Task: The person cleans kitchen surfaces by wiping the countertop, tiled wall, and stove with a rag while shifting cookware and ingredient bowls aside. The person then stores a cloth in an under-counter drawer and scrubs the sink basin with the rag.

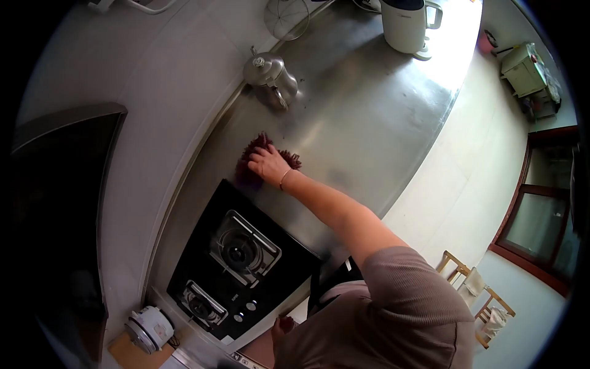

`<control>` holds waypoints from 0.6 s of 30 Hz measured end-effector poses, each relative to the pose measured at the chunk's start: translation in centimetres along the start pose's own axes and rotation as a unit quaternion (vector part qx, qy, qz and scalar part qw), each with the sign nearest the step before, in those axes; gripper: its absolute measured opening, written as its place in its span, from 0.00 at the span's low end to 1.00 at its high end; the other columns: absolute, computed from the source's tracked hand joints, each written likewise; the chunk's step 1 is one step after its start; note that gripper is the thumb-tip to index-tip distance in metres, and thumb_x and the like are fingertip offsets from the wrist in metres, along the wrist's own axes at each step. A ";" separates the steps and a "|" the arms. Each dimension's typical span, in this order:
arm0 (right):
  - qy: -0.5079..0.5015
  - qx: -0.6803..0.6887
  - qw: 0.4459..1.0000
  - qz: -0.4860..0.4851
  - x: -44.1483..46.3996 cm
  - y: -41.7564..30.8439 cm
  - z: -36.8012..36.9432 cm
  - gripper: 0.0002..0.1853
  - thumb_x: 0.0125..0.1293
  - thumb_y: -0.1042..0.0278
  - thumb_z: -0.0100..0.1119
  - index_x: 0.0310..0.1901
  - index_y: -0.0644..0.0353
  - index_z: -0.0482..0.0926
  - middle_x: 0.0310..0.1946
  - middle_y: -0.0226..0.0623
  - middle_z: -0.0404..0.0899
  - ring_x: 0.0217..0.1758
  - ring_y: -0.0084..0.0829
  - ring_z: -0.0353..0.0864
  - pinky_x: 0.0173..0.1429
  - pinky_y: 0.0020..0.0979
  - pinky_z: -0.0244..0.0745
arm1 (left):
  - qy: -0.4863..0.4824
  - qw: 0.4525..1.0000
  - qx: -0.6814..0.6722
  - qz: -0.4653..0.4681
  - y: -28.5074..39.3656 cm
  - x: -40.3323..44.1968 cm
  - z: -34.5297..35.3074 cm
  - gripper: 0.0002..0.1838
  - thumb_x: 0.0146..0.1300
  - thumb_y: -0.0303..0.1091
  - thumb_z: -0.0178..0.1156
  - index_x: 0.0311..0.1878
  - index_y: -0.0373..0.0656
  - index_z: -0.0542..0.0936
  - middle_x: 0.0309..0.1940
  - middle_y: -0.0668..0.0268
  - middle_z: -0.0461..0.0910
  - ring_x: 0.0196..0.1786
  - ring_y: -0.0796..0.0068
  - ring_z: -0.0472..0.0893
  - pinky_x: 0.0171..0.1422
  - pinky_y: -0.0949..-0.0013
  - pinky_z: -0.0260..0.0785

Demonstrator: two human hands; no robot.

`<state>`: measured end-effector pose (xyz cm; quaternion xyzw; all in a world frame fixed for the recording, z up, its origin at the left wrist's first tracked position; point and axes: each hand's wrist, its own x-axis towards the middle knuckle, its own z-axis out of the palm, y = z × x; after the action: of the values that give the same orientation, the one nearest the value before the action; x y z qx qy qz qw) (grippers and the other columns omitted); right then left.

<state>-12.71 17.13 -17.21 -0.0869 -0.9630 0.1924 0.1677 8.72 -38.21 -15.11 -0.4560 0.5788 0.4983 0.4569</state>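
While the shaggy cloth [247,154] is gripped from above on the desk [369,129], between stove [244,267] and kettle [269,79], by the right hand [268,165], fingers bent, the left hand's [282,328] state cannot be told. Light, floppy handling is expected; best bunched mid-cloth.

Right hand [268,165]: on maroon cloth [246,155] | black stove [278,273]: just beside
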 end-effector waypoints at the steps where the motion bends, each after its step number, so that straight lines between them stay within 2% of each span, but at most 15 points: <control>1: 0.021 0.001 1.000 0.011 -0.5 0.9 -0.5 0.08 0.56 0.67 0.49 0.38 0.53 0.73 0.50 0.34 0.71 0.62 0.39 0.63 0.62 0.48 0.59 | 0.000 1.000 -0.003 -0.002 0.1 0.1 0.3 0.17 0.66 0.47 0.46 0.33 0.43 0.72 0.27 0.58 0.77 0.33 0.66 0.77 0.40 0.64 0.71; 4: 0.027 -0.013 0.998 0.048 -3.4 3.6 -2.8 0.08 0.56 0.68 0.49 0.39 0.52 0.73 0.51 0.36 0.70 0.63 0.41 0.62 0.61 0.49 0.58 | 0.002 1.000 -0.018 -0.008 0.4 0.2 1.2 0.17 0.66 0.47 0.45 0.32 0.43 0.72 0.27 0.58 0.77 0.32 0.66 0.76 0.40 0.65 0.70; 9: 0.137 -0.096 0.974 0.155 -9.4 12.3 -7.3 0.09 0.54 0.71 0.50 0.38 0.54 0.73 0.49 0.36 0.73 0.59 0.42 0.66 0.59 0.41 0.62 | 0.002 0.999 -0.032 -0.013 1.1 0.3 3.5 0.18 0.67 0.48 0.43 0.32 0.43 0.71 0.26 0.58 0.76 0.31 0.66 0.75 0.39 0.65 0.70; 10: 0.159 -0.112 0.965 0.177 -10.2 13.6 -9.4 0.12 0.47 0.77 0.52 0.37 0.58 0.73 0.49 0.40 0.73 0.57 0.45 0.67 0.59 0.41 0.65 | 0.003 0.999 -0.036 -0.013 1.0 0.2 3.9 0.18 0.67 0.48 0.43 0.32 0.42 0.71 0.26 0.58 0.76 0.31 0.66 0.75 0.38 0.65 0.69; 12: 0.159 -0.165 0.946 0.228 -11.6 17.1 -12.0 0.14 0.46 0.79 0.52 0.38 0.57 0.73 0.48 0.40 0.73 0.54 0.44 0.69 0.55 0.41 0.66 | 0.004 0.999 -0.043 -0.016 0.8 0.0 5.0 0.18 0.67 0.48 0.43 0.31 0.42 0.71 0.25 0.58 0.76 0.31 0.66 0.75 0.38 0.65 0.69; 16: 0.274 -0.076 0.889 0.357 -9.7 23.2 -13.2 0.18 0.42 0.84 0.51 0.38 0.58 0.73 0.46 0.42 0.74 0.53 0.46 0.69 0.54 0.40 0.67 | 0.007 0.997 -0.075 -0.016 -0.9 -0.9 8.1 0.19 0.67 0.48 0.41 0.31 0.42 0.71 0.25 0.58 0.75 0.30 0.66 0.75 0.37 0.65 0.69; 18: 0.310 -0.029 0.901 0.301 -6.3 24.8 -12.2 0.20 0.40 0.87 0.50 0.38 0.57 0.72 0.46 0.42 0.73 0.53 0.47 0.69 0.55 0.40 0.67 | 0.009 0.996 -0.093 -0.018 -1.8 -1.5 10.2 0.19 0.68 0.48 0.41 0.31 0.42 0.71 0.25 0.58 0.75 0.30 0.66 0.74 0.37 0.65 0.68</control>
<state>0.09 42.44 -18.33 -0.4325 -0.7955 0.1693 0.3892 11.50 -28.09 -14.80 -0.5114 0.5260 0.5371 0.4164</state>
